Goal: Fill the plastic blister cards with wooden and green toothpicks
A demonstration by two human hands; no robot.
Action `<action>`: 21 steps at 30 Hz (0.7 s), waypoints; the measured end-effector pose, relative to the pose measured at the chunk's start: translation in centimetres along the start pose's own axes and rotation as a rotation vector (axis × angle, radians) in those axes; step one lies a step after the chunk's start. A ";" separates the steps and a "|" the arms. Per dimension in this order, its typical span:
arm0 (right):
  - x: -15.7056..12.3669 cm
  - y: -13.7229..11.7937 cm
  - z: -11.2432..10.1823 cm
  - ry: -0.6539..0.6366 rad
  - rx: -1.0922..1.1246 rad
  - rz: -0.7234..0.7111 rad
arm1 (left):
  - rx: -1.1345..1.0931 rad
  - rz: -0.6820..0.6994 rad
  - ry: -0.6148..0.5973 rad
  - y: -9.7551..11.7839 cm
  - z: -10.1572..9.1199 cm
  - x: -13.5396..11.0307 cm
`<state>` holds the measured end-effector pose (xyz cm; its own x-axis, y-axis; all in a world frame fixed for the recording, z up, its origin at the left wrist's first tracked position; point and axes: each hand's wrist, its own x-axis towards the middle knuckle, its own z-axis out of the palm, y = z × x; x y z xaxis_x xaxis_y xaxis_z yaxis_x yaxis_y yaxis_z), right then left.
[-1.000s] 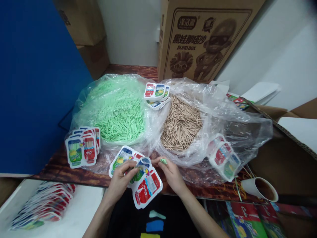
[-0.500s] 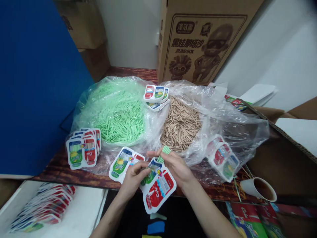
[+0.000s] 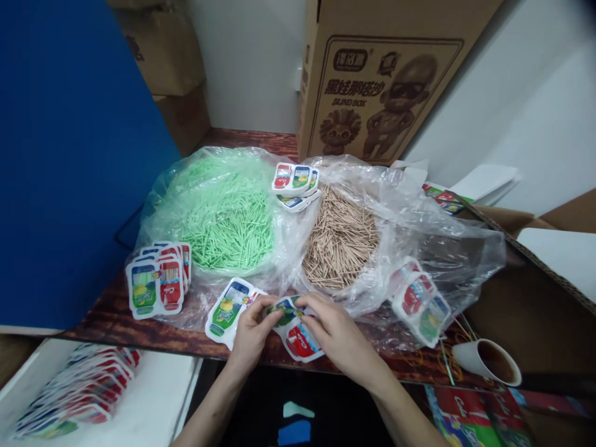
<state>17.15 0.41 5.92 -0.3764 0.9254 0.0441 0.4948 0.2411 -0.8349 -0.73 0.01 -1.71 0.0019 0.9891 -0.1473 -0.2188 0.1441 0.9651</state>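
Observation:
Over the table's front edge I hold a bottle-shaped printed card (image 3: pixel 300 340), its green-and-blue half beside a red Cola half. My left hand (image 3: pixel 254 329) pinches the card's left side, thumb on top. Closed at the green half's upper end, my right hand (image 3: pixel 342 335) has its fingertips on the card. Any green sticks there are hidden by the fingers. Another such card (image 3: pixel 230 313) lies partly under my left hand. Behind are an open clear bag of thin green sticks (image 3: pixel 230 230) and a clear bag of thin brown sticks (image 3: pixel 342 239).
Stacked cards (image 3: pixel 156 282) lie at left, more cards (image 3: pixel 298 180) between the bags, and others (image 3: pixel 423 304) at right. A paper cup (image 3: pixel 472 357) of brown liquid stands at the right edge. A printed carton (image 3: pixel 377 87) rises behind; a white tray (image 3: pixel 153 397) holds cards below left.
The card in my hands has tilted back and moved up toward the table. My right hand has come down onto it, and the bundle of green sticks it held no longer shows.

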 end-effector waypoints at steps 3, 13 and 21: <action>0.1 0.3 0.3 0.047 -0.005 -0.013 | -0.034 -0.034 -0.046 0.3 0.1 -0.1; -0.3 0.0 0.5 0.040 -0.062 -0.098 | -0.066 -0.080 -0.101 0.7 0.0 -0.4; -1.4 -0.7 0.9 0.069 -0.207 -0.239 | 0.152 0.002 -0.239 1.2 -0.2 -0.4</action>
<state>16.62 -1.35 5.97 -0.4504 0.8515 0.2687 0.5501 0.5017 -0.6676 -1.22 -0.20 -0.58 0.2352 0.9659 -0.1077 -0.0705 0.1275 0.9893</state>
